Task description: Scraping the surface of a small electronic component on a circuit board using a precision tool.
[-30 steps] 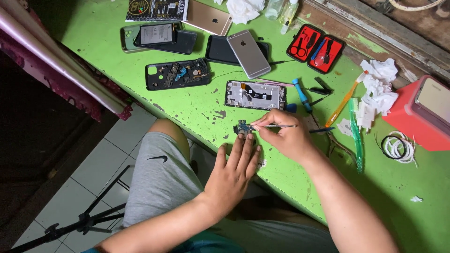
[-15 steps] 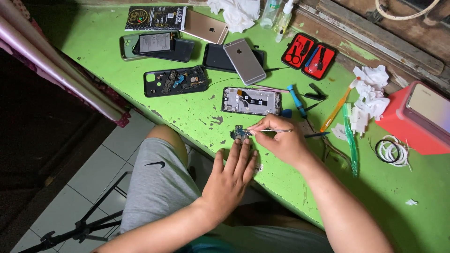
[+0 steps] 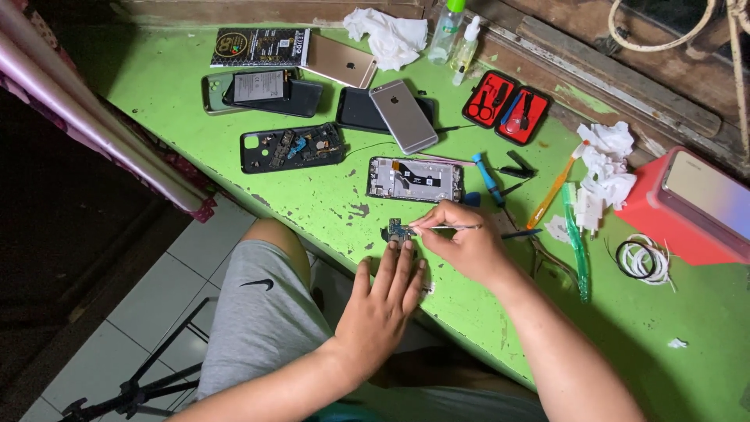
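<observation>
A small blue circuit board [image 3: 399,230] lies near the front edge of the green table [image 3: 328,195]. My left hand [image 3: 383,301] lies flat on the table edge, its fingertips just below the board, touching or nearly touching it. My right hand [image 3: 465,242] grips thin metal tweezers [image 3: 449,227], their tips at the board's right side. Just beyond stands an opened phone frame [image 3: 414,179] with its inner parts exposed.
Farther back lie an opened black phone [image 3: 291,147], a silver phone [image 3: 403,116], a gold phone [image 3: 341,61], other handsets and a battery. A red tool case [image 3: 506,107], a blue screwdriver [image 3: 488,178], toothbrushes, tissues, bottles, a coiled white cable [image 3: 642,259] and a red box [image 3: 687,207] are on the right.
The view has shifted slightly, so everything sits a little lower and to the left. Both hands stay at the small board, with the tweezers still on it.
</observation>
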